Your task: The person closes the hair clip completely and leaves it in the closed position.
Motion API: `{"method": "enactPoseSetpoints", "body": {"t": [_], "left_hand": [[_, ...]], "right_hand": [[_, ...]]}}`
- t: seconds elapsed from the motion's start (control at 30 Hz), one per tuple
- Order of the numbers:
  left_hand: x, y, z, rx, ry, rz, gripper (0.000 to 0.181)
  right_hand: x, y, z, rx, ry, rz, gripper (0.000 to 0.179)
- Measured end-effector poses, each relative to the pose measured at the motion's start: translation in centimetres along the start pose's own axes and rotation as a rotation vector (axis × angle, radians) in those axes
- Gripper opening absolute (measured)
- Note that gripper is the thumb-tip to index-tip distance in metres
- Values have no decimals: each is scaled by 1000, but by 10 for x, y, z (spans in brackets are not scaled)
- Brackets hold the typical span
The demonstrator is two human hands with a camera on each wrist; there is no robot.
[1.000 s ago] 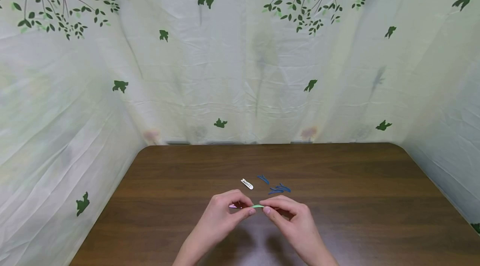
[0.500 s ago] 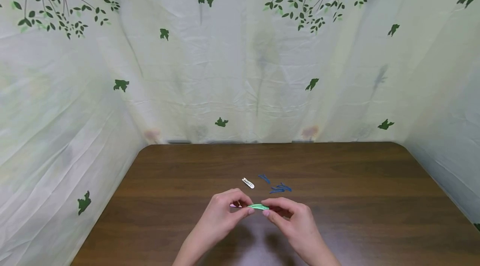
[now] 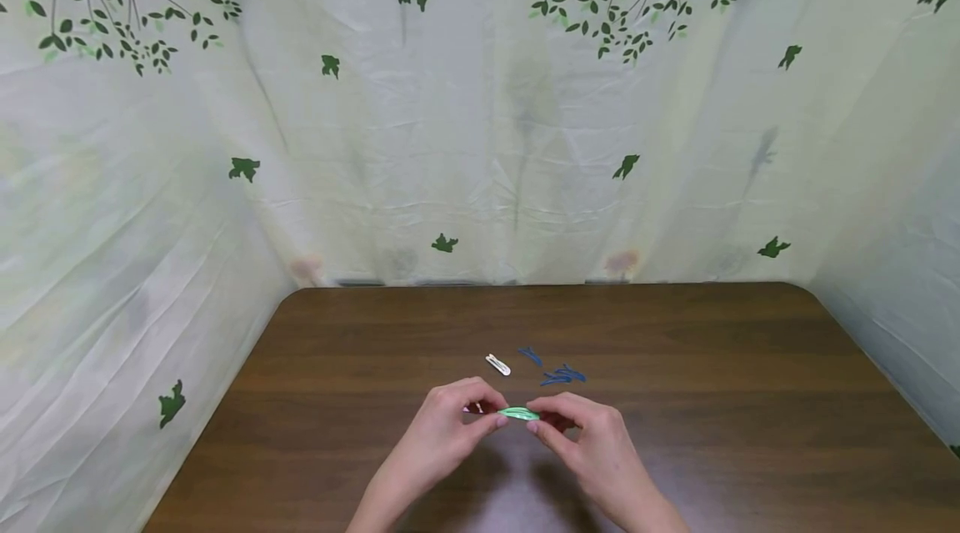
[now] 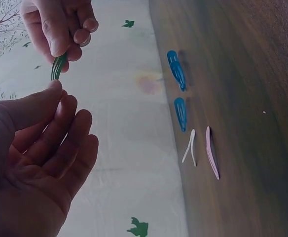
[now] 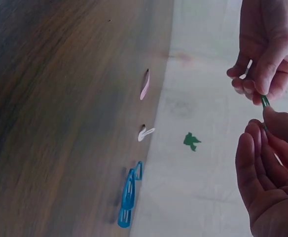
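A green snap hair clip point(image 3: 519, 414) is held up between both hands over the table, its slotted face toward the head camera. My left hand point(image 3: 459, 423) pinches one end between thumb and index finger. With thumb and index finger, my right hand point(image 3: 583, 431) holds the other end. The wrist views show the green hair clip point(image 4: 59, 66) side-on, its ends covered by the fingertips. On the table beyond the hands lie blue hair clips point(image 4: 177, 74) and a white hair clip point(image 3: 498, 364). A pink hair clip point(image 4: 212, 153) is mostly hidden behind my left hand in the head view.
The brown wooden table point(image 3: 360, 341) reaches back to a pale cloth curtain point(image 3: 465, 124) printed with leaves and green birds. More of the curtain hangs along both sides.
More of the green hair clip shows between the fingertips, its face turned toward the head camera. My right hand has shifted slightly right; both hands still hold the clip.
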State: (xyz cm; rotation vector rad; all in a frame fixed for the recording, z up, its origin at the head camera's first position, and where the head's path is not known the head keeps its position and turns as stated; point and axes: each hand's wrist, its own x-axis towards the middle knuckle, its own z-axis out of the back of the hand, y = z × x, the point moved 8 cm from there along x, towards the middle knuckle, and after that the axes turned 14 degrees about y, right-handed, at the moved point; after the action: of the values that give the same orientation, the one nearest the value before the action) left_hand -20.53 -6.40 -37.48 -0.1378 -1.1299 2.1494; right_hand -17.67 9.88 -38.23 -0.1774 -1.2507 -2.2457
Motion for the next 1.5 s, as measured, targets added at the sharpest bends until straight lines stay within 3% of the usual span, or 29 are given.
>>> {"method": "enactPoseSetpoints", "body": {"t": [0.43, 0.67, 0.73, 1.1, 1.5], "left_hand": [[4, 10, -1, 39, 42, 29, 15], [10, 20, 2, -89, 58, 31, 15], [13, 23, 4, -88, 69, 37, 15], [23, 36, 2, 27, 163, 68, 7], [42, 53, -6, 156, 235, 68, 10]], "right_hand": [[7, -10, -3, -9, 78, 10, 15], [13, -14, -5, -25, 118, 20, 14], [16, -16, -6, -26, 122, 18, 16], [26, -30, -15, -77, 172, -28, 15], [37, -54, -20, -130, 233, -173, 13]]}}
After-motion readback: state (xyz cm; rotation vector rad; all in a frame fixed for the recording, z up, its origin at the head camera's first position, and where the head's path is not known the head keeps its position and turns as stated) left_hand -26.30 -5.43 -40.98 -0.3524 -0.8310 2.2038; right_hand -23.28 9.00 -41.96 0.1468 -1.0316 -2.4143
